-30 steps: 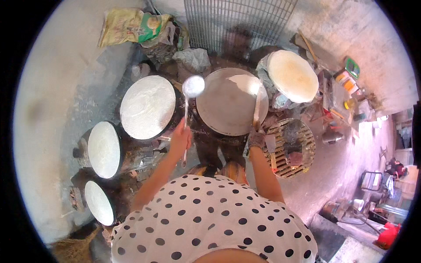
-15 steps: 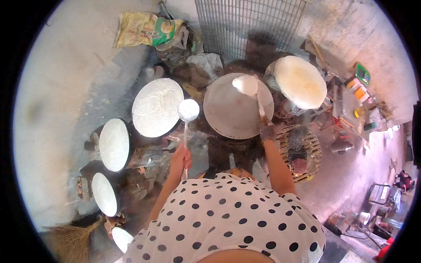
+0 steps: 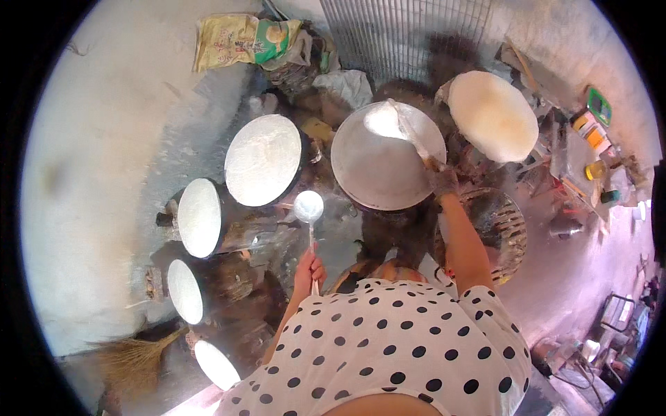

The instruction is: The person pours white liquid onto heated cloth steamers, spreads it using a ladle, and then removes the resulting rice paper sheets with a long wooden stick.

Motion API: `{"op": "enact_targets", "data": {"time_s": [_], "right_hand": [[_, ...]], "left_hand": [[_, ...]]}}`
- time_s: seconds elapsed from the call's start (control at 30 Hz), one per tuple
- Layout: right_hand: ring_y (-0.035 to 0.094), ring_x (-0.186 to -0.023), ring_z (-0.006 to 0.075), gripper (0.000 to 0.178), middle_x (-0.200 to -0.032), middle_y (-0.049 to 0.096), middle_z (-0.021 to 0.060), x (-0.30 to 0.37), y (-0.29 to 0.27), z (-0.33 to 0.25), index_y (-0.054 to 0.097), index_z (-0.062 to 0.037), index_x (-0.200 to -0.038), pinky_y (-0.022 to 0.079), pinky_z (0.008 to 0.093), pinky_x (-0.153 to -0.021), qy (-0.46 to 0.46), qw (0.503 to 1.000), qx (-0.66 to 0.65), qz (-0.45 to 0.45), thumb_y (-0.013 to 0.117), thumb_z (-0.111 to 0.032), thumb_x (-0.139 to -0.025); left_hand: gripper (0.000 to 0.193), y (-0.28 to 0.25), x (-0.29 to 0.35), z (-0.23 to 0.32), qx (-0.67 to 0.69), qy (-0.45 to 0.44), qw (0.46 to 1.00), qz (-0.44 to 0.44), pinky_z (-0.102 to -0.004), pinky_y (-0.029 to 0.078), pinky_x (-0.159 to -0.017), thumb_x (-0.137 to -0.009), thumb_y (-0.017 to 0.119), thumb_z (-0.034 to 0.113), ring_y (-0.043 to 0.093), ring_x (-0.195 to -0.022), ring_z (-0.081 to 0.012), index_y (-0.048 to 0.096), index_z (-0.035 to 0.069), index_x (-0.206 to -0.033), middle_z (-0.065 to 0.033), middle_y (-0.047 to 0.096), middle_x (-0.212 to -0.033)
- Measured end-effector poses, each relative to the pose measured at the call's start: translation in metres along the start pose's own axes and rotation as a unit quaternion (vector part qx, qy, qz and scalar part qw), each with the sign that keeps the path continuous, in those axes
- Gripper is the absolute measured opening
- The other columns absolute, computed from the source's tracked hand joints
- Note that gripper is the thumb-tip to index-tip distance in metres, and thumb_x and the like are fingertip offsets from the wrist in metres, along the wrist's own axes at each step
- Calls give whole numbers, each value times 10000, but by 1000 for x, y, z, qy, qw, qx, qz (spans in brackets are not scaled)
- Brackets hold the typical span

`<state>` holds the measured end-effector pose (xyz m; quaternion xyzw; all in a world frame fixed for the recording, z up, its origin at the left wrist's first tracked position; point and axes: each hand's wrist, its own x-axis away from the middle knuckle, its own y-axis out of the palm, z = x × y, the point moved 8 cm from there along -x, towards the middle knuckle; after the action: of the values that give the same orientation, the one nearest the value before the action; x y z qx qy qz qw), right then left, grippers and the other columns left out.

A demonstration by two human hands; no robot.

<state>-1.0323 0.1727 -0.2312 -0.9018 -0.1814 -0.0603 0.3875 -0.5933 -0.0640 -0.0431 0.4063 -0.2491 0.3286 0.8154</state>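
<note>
My left hand point(image 3: 307, 272) is closed round the handle of a ladle point(image 3: 309, 206), whose pale round bowl hangs between me and the griddles. My right hand point(image 3: 445, 183), in a dark glove, grips a long wooden spreader point(image 3: 413, 139) at the right rim of a round grey griddle point(image 3: 385, 177). The spreader slants across the far half of this griddle, its far end beside a patch of white batter point(image 3: 382, 119). A large white batter round point(image 3: 263, 159) covers the griddle to the left. On the right lies a big pale-tan flatbread point(image 3: 494, 116), which looks cooked.
Smaller white rounds on griddles point(image 3: 199, 218) curve down my left side. A straw broom point(image 3: 139, 360) lies at lower left, a yellow-green sack point(image 3: 243, 43) at the far wall. A slatted round basket point(image 3: 515, 239) stands under my right forearm. Jars and boxes point(image 3: 593, 135) stand at right.
The ladle has come back toward me, away from the left batter round's edge. The spreader has swung from nearly upright to a slant, and my right hand has moved outward to the right.
</note>
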Motion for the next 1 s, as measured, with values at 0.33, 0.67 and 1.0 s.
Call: {"op": "enact_targets", "data": {"time_s": [0.33,0.67,1.0], "right_hand": [[626,-1006,270,371,-1072,664,116,8,-40,-103,649,-232,-1148,498,368,-871,-94,982,-48,-154,593,-424,-835],[632,-1023,272,434,-1047,681,125,-22,18,-98,661,-102,-1120,505,352,-868,-55,972,196,-120,561,-436,-861],[633,-1007,281,396,-1108,655,143,2,-33,-126,622,-26,-1143,494,373,-889,-111,961,253,-27,503,-314,-899]], "left_hand": [[251,-3,10,-14,38,-1,999,0,-221,293,-421,-986,464,263,341,-447,-50,504,172,-1216,65,356,-635],[275,-3,16,-18,76,-2,997,26,-222,297,-406,-1006,432,249,333,-423,-34,476,151,-1258,72,342,-616],[256,-2,1,-16,76,-2,997,4,-213,300,-431,-988,453,260,333,-466,-44,495,183,-1229,70,352,-653]]}}
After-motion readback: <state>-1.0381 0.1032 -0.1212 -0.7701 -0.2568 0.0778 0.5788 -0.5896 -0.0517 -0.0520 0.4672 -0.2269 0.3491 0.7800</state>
